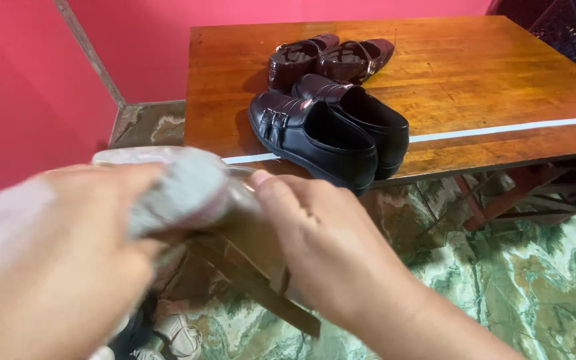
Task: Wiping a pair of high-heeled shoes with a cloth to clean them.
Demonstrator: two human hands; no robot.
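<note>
I see my left hand (61, 267) and right hand (321, 247) both gripping a blurred grey cloth (181, 190), probably bunching it; black shoes (331, 130) sit just beyond my right hand.

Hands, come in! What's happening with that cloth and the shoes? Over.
Left hand and right hand both gripping grey cloth. Black shoes and brown shoes sit untouched on wooden table. Nothing between.

One package observed: a blurred, clear plastic bag (181, 187) with grey contents, rounded in shape, held between left hand (68, 260) and right hand (321, 247) at the table's near corner; no labels, signs or screens visible
</note>
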